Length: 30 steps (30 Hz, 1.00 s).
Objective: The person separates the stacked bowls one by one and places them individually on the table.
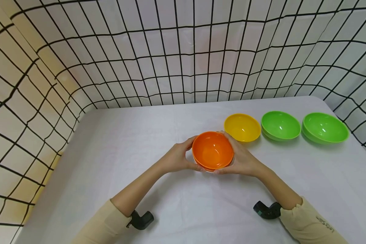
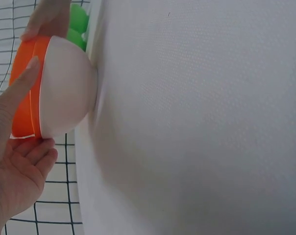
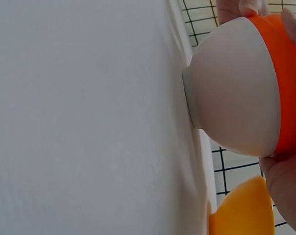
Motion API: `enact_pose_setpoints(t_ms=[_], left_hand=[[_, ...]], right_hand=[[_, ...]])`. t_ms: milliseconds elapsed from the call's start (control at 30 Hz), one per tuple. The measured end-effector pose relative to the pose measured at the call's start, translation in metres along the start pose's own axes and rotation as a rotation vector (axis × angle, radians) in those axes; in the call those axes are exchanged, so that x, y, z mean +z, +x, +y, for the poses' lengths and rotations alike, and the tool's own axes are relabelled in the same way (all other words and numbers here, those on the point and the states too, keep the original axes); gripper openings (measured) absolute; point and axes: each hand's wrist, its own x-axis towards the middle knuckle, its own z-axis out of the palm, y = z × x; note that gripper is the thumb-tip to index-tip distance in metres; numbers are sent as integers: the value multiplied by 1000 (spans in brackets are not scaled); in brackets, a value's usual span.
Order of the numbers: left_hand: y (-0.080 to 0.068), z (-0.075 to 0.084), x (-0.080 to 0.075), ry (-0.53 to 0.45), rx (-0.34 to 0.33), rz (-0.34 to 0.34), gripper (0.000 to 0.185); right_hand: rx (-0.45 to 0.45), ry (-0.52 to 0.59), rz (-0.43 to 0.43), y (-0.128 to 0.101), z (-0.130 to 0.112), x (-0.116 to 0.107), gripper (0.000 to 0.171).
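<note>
Head view: left hand [image 1: 174,158] and right hand [image 1: 242,157] both grasp orange bowl [image 1: 212,150] on table [image 1: 109,162], yellow bowl [image 1: 242,127] far right.

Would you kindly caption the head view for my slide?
Both hands hold an orange bowl on a white table, beside one yellow bowl.

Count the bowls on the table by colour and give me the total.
Orange bowls: 2, nested, going by the two orange rims in the left wrist view, and held by the left hand and the right hand
Yellow bowl: 1
Green bowls: 2
Total: 5
</note>
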Motion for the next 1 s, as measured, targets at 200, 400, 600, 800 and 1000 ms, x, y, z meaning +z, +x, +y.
enact_pose_setpoints(t_ms=[200,400,600,800,1000], left_hand=[[0,-1,0,20,-13,-4,96],[0,0,0,13,-23,-13,96],[-1,0,0,2,-19,-8,96],[-1,0,1,23,-31,-10,97],[-2,1,0,34,-55,-22,98]], right_hand=[[8,1,24,-1,-6,-7,111],[34,19,45,-4,-11,-15,112],[57,14,30,-7,-17,-25,113],[53,5,14,-13,-27,-39,114],[61,-23,22,-22,-34,-63,110]])
